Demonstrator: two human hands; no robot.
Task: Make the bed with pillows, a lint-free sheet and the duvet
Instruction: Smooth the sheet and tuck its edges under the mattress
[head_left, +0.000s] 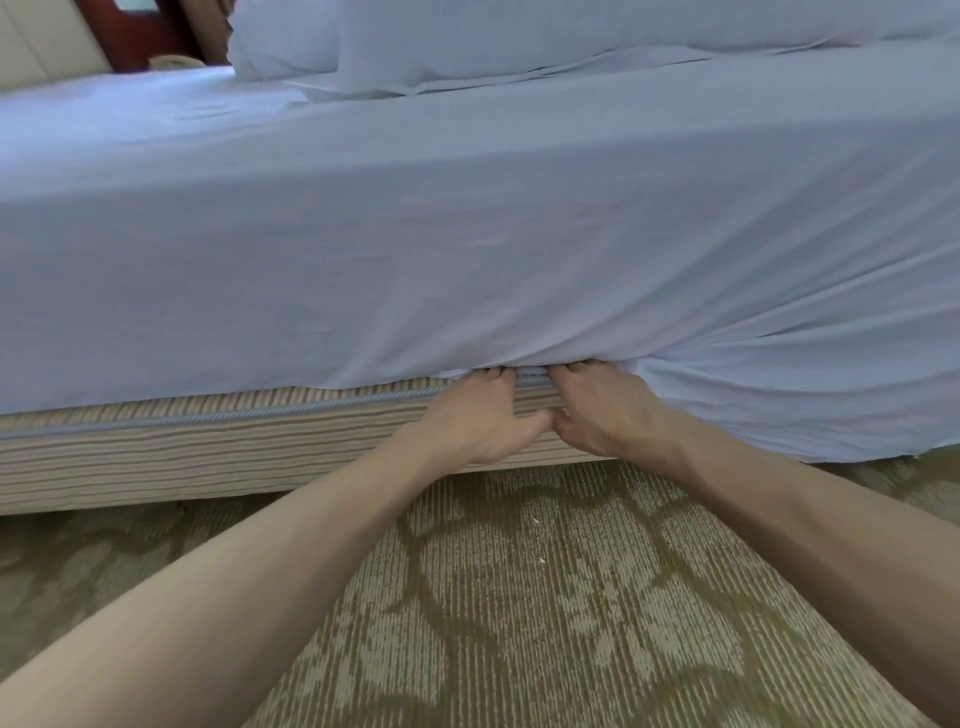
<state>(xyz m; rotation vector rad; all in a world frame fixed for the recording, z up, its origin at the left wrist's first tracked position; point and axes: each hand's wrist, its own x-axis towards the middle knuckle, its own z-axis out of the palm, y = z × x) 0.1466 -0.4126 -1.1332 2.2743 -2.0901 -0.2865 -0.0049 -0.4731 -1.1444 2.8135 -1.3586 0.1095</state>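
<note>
The left grip (483, 410) and right grip (605, 410) sit side by side at the lower hem of the sheet (467, 234). Their fingertips are buried under the cloth, just above the striped bed base (208, 447), so I cannot tell whether they pinch it. Above them the sheet covers the mattress. Right of the right grip it hangs loose toward the carpet (519, 597).

matt cloth sheet (467, 234), coarse woven carpet (519, 597)

both hands, left hand (480, 415) and right hand (602, 413), push the sheet (467, 249) under the mattress edge. fingertips are hidden in the fold. a striped bed base (208, 447) shows below.
</note>
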